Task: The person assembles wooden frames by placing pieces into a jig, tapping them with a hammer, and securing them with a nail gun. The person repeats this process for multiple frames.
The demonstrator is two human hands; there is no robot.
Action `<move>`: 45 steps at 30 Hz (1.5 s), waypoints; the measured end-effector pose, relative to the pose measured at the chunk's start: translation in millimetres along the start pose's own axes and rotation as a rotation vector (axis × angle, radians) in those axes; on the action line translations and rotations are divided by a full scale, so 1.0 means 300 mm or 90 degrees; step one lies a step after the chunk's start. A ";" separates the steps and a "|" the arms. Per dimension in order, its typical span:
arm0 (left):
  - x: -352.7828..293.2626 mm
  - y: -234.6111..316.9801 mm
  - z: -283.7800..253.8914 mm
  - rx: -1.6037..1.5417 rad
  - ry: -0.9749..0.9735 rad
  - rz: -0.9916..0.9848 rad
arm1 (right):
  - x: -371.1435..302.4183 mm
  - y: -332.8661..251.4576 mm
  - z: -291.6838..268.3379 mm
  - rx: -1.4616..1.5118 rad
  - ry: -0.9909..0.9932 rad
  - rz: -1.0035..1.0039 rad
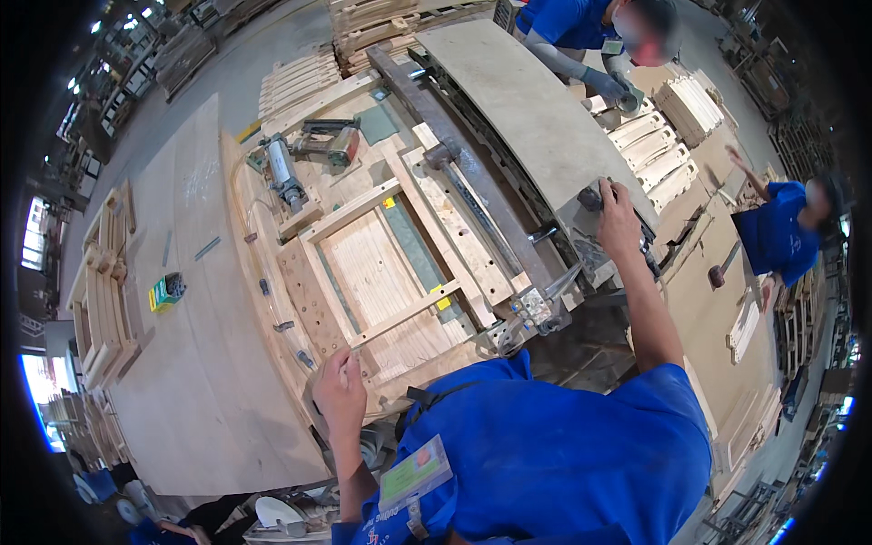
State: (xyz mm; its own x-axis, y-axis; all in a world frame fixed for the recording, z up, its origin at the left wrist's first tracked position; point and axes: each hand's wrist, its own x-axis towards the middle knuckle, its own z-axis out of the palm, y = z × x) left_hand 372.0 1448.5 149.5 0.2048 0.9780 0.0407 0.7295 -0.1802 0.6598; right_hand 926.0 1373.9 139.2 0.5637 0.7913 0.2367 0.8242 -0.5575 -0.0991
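A rectangular light-wood frame point(371, 204) lies on the workbench jig in front of me, beside a long metal bar point(472, 173). My left hand point(341, 397) is at the frame's near left corner, its fingers curled together; whether anything is between them is hidden. Farther right, my right hand point(619, 221) is closed on a dark rounded block point(590, 198) at the near end of a long grey panel point(536, 95). The lower part of that block is hidden by my fingers and the panel's edge.
A nail gun point(329, 143) and a silver air tool point(283, 173) lie at the bench's far left. On the left board point(173, 363) stands a small green box point(167, 291). Two people point(581, 32) in blue work across and to the right, near a mallet point(722, 266).
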 end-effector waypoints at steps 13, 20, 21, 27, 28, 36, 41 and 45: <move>0.267 0.047 0.435 0.173 -0.284 0.214 | -0.376 -0.161 -0.078 0.675 -0.143 -0.051; 0.308 0.072 0.485 0.193 -0.367 0.181 | -0.595 -0.248 -0.079 0.968 -0.309 0.188; 0.315 0.067 0.486 0.205 -0.370 0.191 | -0.588 -0.245 -0.078 0.922 -0.325 0.158; 0.339 0.035 0.495 0.223 -0.401 0.197 | -0.563 -0.263 -0.060 0.813 -0.300 0.062; 0.347 0.034 0.493 0.213 -0.415 0.205 | -0.562 -0.261 -0.053 0.798 -0.293 0.061; 0.432 0.091 0.425 0.156 -0.548 0.253 | -0.497 -0.266 -0.070 0.761 -0.215 0.115; 0.423 0.342 0.179 0.183 -0.508 0.260 | -0.445 -0.286 -0.137 0.757 -0.166 0.142; 0.274 0.328 -0.015 0.149 -0.376 0.276 | -0.393 -0.310 -0.107 0.746 -0.121 0.084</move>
State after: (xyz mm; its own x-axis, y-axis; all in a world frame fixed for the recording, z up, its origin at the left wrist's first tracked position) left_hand 457.8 1511.6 221.1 0.7710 0.6075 -0.1912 0.6095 -0.6169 0.4978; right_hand 781.2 1324.3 151.5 0.5660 0.8241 0.0216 0.2513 -0.1476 -0.9566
